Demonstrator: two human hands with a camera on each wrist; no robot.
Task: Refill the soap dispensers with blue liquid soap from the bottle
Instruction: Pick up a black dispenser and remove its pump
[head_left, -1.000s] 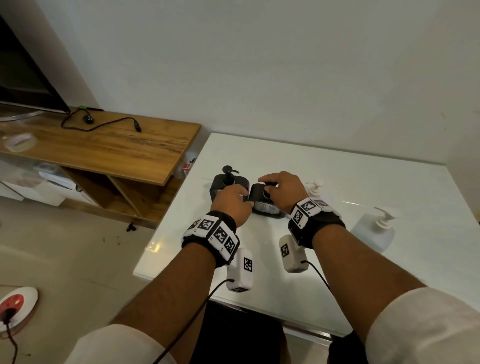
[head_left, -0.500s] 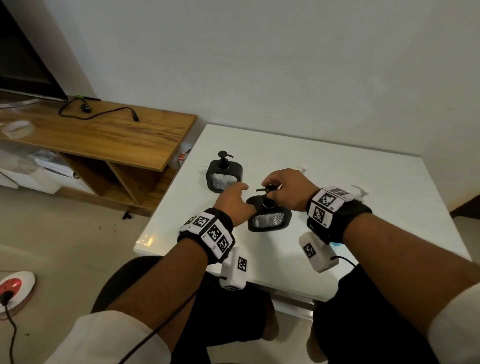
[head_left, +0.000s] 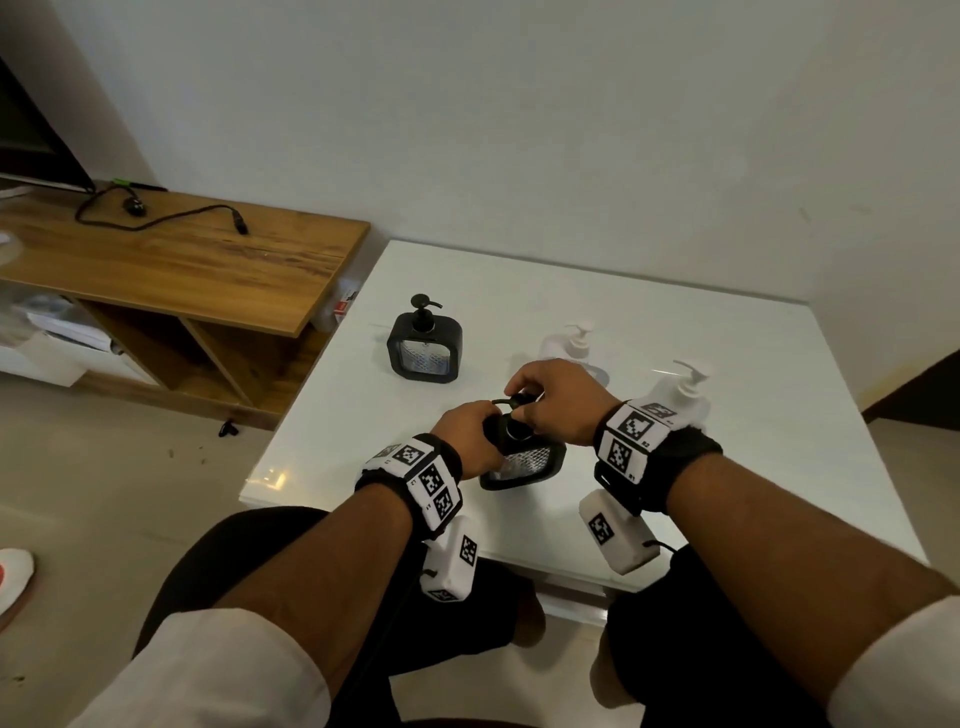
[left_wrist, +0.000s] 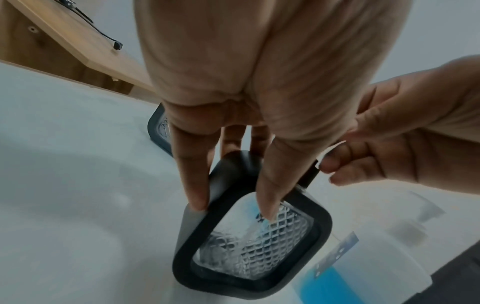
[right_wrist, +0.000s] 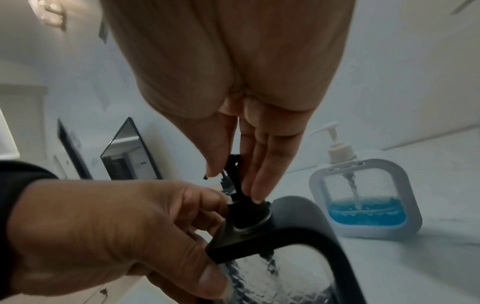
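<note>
A black-framed soap dispenser (head_left: 524, 462) with a clear textured window stands near the table's front edge. My left hand (head_left: 467, 441) grips its left side, thumb on the window (left_wrist: 254, 242), fingers around the frame. My right hand (head_left: 556, 400) pinches the black pump head (right_wrist: 233, 176) on top of the dispenser (right_wrist: 298, 246). A second black dispenser (head_left: 425, 345) stands farther back left. Two white-framed dispensers (head_left: 571, 345) (head_left: 680, 389) stand behind my right hand; one (right_wrist: 363, 197) holds blue soap in its lower part.
The white glossy table (head_left: 753, 415) carries all the dispensers. A wooden TV stand (head_left: 171, 260) with a black cable sits to the left, with a dark screen at its far left. My knees lie under the table's front edge.
The held black dispenser has come toward the table's front edge, away from the second black one. Both hands kept their hold, and the head view tilted down.
</note>
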